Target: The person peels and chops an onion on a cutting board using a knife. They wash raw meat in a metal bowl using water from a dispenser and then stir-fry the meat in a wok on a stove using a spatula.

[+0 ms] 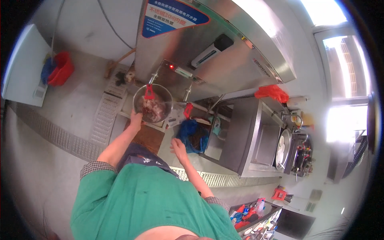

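Observation:
My left hand (136,119) grips the near left rim of a round steel pot (169,111), its fingers partly hidden by the wall. Pinkish-white pieces that look like raw meat (152,109) lie inside. Above the pot is a tap with a red handle (149,92), fixed to a large stainless-steel water boiler (168,51) with a red light lit. My right hand (179,147) is apart from the pot, fingers slightly bent and holding nothing that I can see, beside a blue plastic bag (189,135). A second red tap handle (188,110) hangs right of the pot.
To the right stand a steel sink (265,144) and a large metal bowl (287,141) with white items. A perforated drain cover (216,179) crosses the floor. A red basin (62,69) sits at the left by a white cabinet (25,66). Cluttered shelving (255,222) stands at lower right.

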Demonstrator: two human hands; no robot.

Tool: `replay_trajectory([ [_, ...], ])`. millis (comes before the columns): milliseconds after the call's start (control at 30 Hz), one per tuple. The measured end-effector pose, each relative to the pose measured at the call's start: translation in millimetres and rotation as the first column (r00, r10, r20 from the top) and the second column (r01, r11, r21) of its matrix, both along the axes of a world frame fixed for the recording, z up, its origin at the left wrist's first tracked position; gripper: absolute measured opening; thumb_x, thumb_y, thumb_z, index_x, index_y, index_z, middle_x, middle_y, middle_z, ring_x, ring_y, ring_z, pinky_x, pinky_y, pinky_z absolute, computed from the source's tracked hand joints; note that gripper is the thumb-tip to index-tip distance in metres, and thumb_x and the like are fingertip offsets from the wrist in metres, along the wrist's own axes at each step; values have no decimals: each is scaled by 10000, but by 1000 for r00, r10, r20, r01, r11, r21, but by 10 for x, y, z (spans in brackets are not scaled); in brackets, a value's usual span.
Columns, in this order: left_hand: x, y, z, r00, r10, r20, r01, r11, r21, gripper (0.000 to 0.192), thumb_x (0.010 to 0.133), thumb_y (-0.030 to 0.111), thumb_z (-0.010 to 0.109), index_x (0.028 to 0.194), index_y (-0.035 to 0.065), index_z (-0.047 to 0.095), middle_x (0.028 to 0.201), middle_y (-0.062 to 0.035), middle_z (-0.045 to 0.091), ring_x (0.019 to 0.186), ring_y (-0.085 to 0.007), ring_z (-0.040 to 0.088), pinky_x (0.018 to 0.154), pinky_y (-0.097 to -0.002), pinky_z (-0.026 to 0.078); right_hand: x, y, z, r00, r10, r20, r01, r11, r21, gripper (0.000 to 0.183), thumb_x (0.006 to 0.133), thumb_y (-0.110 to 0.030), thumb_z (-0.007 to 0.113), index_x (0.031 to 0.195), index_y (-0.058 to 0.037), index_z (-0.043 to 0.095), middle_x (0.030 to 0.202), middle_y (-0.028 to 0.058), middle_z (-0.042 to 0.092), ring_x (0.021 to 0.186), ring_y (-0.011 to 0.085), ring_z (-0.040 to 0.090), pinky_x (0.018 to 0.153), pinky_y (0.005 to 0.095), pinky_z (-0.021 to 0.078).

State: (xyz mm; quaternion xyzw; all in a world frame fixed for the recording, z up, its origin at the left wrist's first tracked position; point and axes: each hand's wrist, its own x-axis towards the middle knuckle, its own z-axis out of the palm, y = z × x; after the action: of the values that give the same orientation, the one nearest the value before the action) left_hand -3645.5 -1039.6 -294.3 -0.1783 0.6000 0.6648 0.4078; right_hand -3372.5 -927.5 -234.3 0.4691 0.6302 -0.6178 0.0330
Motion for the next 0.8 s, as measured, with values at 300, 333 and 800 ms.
replay_trajectory([
  [300, 203, -35, -586, 936, 209, -283, -205, 978, 43, 671, 869, 7, 481, 1507, 153, 333, 1253, -120, 558, 943, -195, 625, 698, -330, 558, -1446, -133, 189, 989, -147, -23, 131, 934, -333, 583, 904, -312, 644, 1349, -21, 406, 1050, 197, 601, 832, 285, 682, 607, 390, 591],
  [333, 248, 80, -388, 976, 158, -148, -146, 985, 87, 675, 852, -15, 473, 1498, 139, 353, 1265, -119, 555, 984, -195, 616, 754, -326, 544, -1404, -23, 68, 987, -158, -30, 142, 945, -295, 520, 908, -242, 626, 1322, -17, 406, 1019, 194, 605, 768, 289, 688, 565, 391, 589],
  [800, 122, 241, 460, 992, 112, 58, -107, 991, -81, 643, 850, -42, 557, 1399, 219, 348, 1184, -137, 582, 838, -313, 666, 424, -404, 550, -1021, 409, 163, 958, -277, -73, 216, 866, -451, 228, 926, -188, 539, 1062, -6, 551, 882, 206, 671, 739, 304, 682, 669, 430, 592],
])
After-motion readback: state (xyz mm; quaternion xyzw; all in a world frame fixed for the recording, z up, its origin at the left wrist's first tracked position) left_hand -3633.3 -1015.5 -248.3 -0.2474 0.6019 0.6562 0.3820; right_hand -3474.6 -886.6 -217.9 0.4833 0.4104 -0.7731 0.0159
